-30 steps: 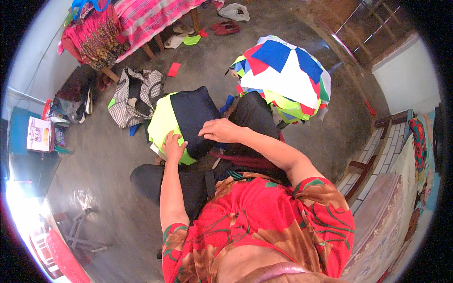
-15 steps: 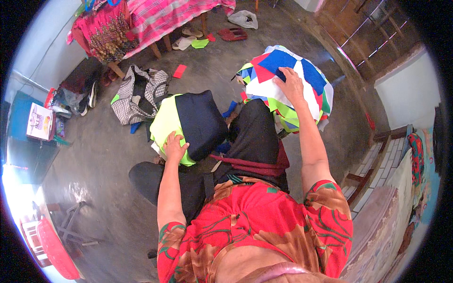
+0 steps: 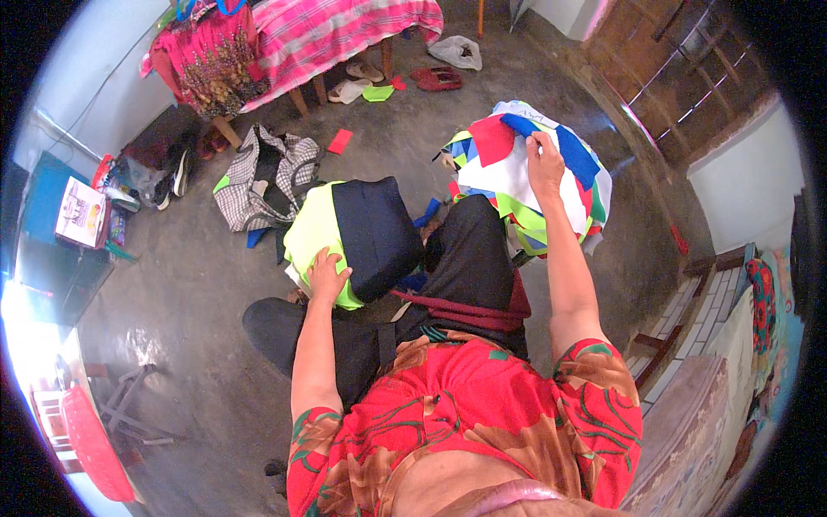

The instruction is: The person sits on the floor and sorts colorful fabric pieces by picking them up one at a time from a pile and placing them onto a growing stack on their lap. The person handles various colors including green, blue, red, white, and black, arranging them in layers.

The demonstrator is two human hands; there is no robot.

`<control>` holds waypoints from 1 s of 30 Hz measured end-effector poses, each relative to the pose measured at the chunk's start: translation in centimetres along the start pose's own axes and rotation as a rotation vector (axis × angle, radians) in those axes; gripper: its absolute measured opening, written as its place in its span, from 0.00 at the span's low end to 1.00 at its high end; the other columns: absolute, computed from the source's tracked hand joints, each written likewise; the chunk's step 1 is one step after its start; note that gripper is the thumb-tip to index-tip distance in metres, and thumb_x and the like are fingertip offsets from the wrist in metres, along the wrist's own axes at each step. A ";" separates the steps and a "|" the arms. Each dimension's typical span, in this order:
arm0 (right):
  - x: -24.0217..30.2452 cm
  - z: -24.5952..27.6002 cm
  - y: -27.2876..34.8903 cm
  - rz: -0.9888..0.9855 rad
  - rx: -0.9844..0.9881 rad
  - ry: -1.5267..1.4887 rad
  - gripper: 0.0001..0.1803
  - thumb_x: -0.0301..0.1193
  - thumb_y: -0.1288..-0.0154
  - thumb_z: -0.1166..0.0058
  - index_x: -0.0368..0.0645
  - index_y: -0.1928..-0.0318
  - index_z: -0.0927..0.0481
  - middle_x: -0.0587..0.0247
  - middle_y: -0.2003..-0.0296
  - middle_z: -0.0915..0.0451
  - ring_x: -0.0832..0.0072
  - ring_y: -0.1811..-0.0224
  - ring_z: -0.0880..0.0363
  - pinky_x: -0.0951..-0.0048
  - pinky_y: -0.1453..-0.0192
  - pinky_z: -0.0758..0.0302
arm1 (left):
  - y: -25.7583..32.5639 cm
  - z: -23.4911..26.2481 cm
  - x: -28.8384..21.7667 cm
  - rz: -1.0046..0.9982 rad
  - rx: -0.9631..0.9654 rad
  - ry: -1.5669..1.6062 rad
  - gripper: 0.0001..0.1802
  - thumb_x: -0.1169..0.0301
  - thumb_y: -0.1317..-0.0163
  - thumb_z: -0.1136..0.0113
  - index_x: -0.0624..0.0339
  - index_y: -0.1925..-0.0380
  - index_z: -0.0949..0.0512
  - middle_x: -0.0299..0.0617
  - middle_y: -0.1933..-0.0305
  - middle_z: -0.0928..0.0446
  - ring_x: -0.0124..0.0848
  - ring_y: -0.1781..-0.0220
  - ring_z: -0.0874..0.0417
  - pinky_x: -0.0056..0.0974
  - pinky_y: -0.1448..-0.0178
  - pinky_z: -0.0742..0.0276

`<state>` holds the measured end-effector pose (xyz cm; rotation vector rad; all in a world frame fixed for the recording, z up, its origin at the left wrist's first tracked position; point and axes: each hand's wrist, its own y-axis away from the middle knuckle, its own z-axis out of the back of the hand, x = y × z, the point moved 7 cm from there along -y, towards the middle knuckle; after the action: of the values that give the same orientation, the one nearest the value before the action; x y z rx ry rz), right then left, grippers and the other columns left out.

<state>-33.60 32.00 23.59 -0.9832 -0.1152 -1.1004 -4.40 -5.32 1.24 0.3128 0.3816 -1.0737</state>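
Nearest to us is our own red, floral-patterned top (image 3: 465,422), with both bare forearms reaching out from it over black trousers (image 3: 469,258) and a dark red band of cloth (image 3: 465,310) lying across the lap.

Our left hand (image 3: 327,276) rests flat, fingers spread and pointing away, on the near edge of a stack of cut fabric on the concrete floor (image 3: 198,284) – a neon yellow-green piece (image 3: 314,228) with a navy blue piece (image 3: 375,233) laid on top of it. The hand presses on the yellow-green cloth just beside the navy one, without gripping.

Our right hand (image 3: 544,155) is stretched further forward onto a rounded heap of mixed fabric scraps (image 3: 525,185) – red, blue, white and yellow-green panels piled together – which sits on the floor just beyond the right knee. The fingers are curled down and drawn together on a blue scrap near the top of the heap; we cannot tell whether they have actually pinched it or only lie against it.

To the left of the fabric stack, a black-and-white checked bag (image 3: 263,177) lies slumped on the floor, with a small red scrap (image 3: 340,140) near it.

Further off stands a wooden bench (image 3: 301,95) draped in a pink striped cloth (image 3: 336,34), and under and beside it lie a few pairs of sandals (image 3: 435,77). At the far left, a blue box (image 3: 43,194) carries a small printed carton (image 3: 82,211). On the right side a wooden frame with bars (image 3: 672,95) leans by the wall.
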 end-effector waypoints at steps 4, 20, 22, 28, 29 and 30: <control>5.1 -0.1 2.6 -0.079 0.147 -0.507 0.07 0.30 0.34 0.51 0.42 0.59 0.26 0.66 0.72 0.25 0.76 0.70 0.25 0.71 0.66 0.28 | -0.3 1.2 0.1 -0.039 -0.114 0.065 0.19 0.63 0.51 0.34 0.54 0.59 0.24 0.48 0.38 0.36 0.44 0.36 0.37 0.50 0.37 0.42; 14.2 -14.0 24.2 -1.004 1.023 -1.620 0.08 0.33 0.33 0.55 0.44 0.59 0.27 0.69 0.65 0.24 0.77 0.61 0.24 0.72 0.52 0.27 | 5.5 -1.9 -9.0 0.250 0.468 1.635 0.32 0.59 0.42 0.38 0.66 0.43 0.35 0.43 0.45 0.28 0.31 0.46 0.27 0.37 0.42 0.32; 12.4 -15.7 25.1 -1.016 0.975 -1.555 0.06 0.31 0.33 0.54 0.45 0.61 0.26 0.71 0.66 0.24 0.78 0.63 0.25 0.73 0.55 0.27 | 5.1 -2.1 -8.3 0.242 0.437 1.568 0.32 0.63 0.45 0.35 0.64 0.43 0.34 0.43 0.47 0.27 0.32 0.46 0.27 0.37 0.41 0.32; 10.0 -17.2 25.6 -1.109 0.902 -1.293 0.04 0.32 0.34 0.52 0.49 0.62 0.27 0.71 0.67 0.23 0.78 0.67 0.23 0.70 0.62 0.25 | 4.5 -2.9 -5.5 0.348 0.291 1.515 0.30 0.69 0.48 0.33 0.63 0.45 0.33 0.42 0.49 0.26 0.32 0.49 0.26 0.38 0.40 0.32; 9.8 -17.4 25.8 -1.105 0.896 -1.263 0.04 0.33 0.34 0.53 0.49 0.61 0.27 0.71 0.66 0.23 0.78 0.66 0.23 0.70 0.62 0.25 | 4.3 -2.9 -5.6 0.347 0.278 1.522 0.30 0.69 0.48 0.33 0.64 0.45 0.33 0.42 0.49 0.26 0.33 0.49 0.26 0.39 0.40 0.32; 9.5 -17.6 25.9 -1.102 0.890 -1.233 0.05 0.33 0.34 0.53 0.49 0.61 0.27 0.71 0.66 0.23 0.77 0.66 0.23 0.70 0.62 0.25 | 4.2 -2.8 -5.6 0.347 0.265 1.529 0.30 0.70 0.48 0.34 0.64 0.45 0.33 0.43 0.49 0.27 0.33 0.48 0.26 0.39 0.40 0.33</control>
<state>-15.05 15.35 2.38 -0.5796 -2.1476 -1.0092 -3.46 2.17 1.53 1.3847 1.4697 -0.3487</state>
